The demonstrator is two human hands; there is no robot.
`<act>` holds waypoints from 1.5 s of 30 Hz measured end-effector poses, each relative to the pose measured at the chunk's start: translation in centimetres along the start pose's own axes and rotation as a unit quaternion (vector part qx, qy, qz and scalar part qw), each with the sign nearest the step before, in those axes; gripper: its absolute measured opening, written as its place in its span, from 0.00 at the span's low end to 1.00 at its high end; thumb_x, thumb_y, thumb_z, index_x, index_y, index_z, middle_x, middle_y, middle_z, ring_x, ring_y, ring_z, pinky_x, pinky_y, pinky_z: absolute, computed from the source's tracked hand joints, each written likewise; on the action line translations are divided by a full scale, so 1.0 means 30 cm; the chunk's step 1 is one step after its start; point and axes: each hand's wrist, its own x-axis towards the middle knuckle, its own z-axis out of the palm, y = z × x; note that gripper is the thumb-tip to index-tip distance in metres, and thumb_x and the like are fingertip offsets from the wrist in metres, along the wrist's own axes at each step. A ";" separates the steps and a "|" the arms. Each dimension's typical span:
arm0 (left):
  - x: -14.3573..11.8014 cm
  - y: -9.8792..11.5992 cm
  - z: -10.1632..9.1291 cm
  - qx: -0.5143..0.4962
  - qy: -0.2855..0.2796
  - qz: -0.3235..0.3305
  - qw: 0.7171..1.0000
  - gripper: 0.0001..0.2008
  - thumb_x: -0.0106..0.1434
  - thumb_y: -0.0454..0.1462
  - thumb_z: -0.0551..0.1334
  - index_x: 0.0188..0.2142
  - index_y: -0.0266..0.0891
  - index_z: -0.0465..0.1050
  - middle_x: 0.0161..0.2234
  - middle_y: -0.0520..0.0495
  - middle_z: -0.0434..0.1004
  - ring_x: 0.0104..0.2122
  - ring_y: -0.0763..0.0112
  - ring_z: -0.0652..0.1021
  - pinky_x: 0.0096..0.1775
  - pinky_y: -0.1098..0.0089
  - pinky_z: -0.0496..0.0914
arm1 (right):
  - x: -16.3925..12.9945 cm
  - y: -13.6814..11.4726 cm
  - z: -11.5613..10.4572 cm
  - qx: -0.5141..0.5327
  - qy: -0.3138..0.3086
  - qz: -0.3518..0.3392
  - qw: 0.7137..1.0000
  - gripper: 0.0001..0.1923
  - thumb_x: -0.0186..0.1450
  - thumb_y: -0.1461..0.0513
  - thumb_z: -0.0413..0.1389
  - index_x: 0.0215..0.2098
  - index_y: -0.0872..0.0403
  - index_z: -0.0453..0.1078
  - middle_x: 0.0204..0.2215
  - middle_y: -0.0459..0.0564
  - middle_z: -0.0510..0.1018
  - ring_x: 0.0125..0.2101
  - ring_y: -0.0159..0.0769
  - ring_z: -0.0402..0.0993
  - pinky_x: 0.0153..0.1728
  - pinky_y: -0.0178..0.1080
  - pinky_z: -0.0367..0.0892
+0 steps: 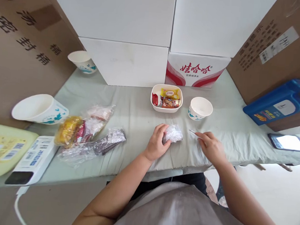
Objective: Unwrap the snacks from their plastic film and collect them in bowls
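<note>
My left hand (158,143) is curled round the left side of a clear, crinkled plastic-wrapped bundle (173,133) on the cloth; what is inside the wrap I cannot make out. To its right, my right hand (212,147) pinches a thin, whitish strip (192,132) between thumb and fingers, apart from the bundle. Just beyond the hands stands a white tub (165,110) with several wrapped snacks in it, among them a yellow packet (170,93) and a red one (155,99). A white paper bowl (200,108) with a teal leaf print is right of the tub.
Plastic-wrapped items (87,127) lie at the left, near a tipped paper bowl (41,109), a white power bank (35,159) with a cable and a pale yellow jug (3,150). White boxes stand behind. A blue bottle (275,104) and a phone (288,142) are at the right.
</note>
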 end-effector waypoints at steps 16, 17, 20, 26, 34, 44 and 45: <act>0.011 -0.041 -0.015 -0.149 0.058 -0.207 0.965 0.03 0.59 0.34 0.58 0.32 0.41 0.62 0.35 0.50 0.74 0.28 0.76 0.72 0.31 0.73 0.69 | 0.106 -0.245 0.115 0.235 0.063 -0.055 0.968 0.10 0.67 0.55 0.52 0.41 0.51 0.70 0.42 0.56 0.77 0.45 0.45 0.73 0.48 0.50 0.68; 0.012 -0.056 -0.013 -0.145 0.096 -0.247 0.953 0.04 0.57 0.32 0.57 0.32 0.41 0.62 0.32 0.52 0.72 0.27 0.76 0.72 0.30 0.74 0.68 | 0.112 -0.220 0.124 0.243 0.081 -0.014 0.967 0.10 0.67 0.55 0.50 0.39 0.51 0.69 0.39 0.55 0.78 0.42 0.43 0.74 0.45 0.48 0.69; 0.014 -0.087 -0.007 -0.115 0.160 -0.293 0.936 0.14 0.51 0.27 0.55 0.37 0.42 0.63 0.30 0.54 0.68 0.28 0.74 0.72 0.32 0.73 0.69 | 0.100 -0.105 0.126 0.232 0.112 0.105 0.961 0.12 0.66 0.53 0.50 0.36 0.52 0.68 0.33 0.52 0.77 0.35 0.41 0.74 0.40 0.46 0.70; 0.013 -0.047 -0.016 0.046 0.157 -0.156 0.974 0.24 0.50 0.25 0.53 0.46 0.41 0.67 0.42 0.43 0.70 0.44 0.62 0.73 0.46 0.60 0.70 | 0.009 -0.020 0.045 0.078 0.182 0.058 0.978 0.13 0.63 0.58 0.52 0.45 0.53 0.66 0.45 0.60 0.73 0.50 0.51 0.67 0.51 0.58 0.63; 0.020 -0.002 -0.023 0.163 0.024 -0.033 0.986 0.17 0.60 0.36 0.61 0.50 0.41 0.71 0.40 0.42 0.78 0.48 0.53 0.72 0.52 0.50 0.61 | 0.107 -0.214 0.007 0.079 0.088 -0.133 0.984 0.27 0.66 0.55 0.53 0.61 0.53 0.58 0.49 0.59 0.73 0.54 0.52 0.65 0.56 0.58 0.59; -0.021 0.060 -0.034 0.097 -0.203 0.191 0.955 0.12 0.65 0.44 0.57 0.33 0.40 0.74 0.35 0.45 0.77 0.36 0.64 0.76 0.37 0.64 0.70 | -0.078 -0.195 0.042 0.088 -0.042 -0.242 0.965 0.11 0.70 0.65 0.47 0.40 0.53 0.73 0.32 0.52 0.74 0.35 0.40 0.66 0.36 0.43 0.68; -0.017 0.067 -0.028 0.103 -0.206 0.177 0.957 0.13 0.66 0.44 0.56 0.34 0.39 0.74 0.38 0.43 0.77 0.37 0.64 0.76 0.37 0.64 0.71 | -0.098 -0.190 0.048 0.096 -0.043 -0.236 0.966 0.11 0.70 0.65 0.48 0.40 0.53 0.72 0.32 0.52 0.74 0.34 0.40 0.66 0.36 0.43 0.69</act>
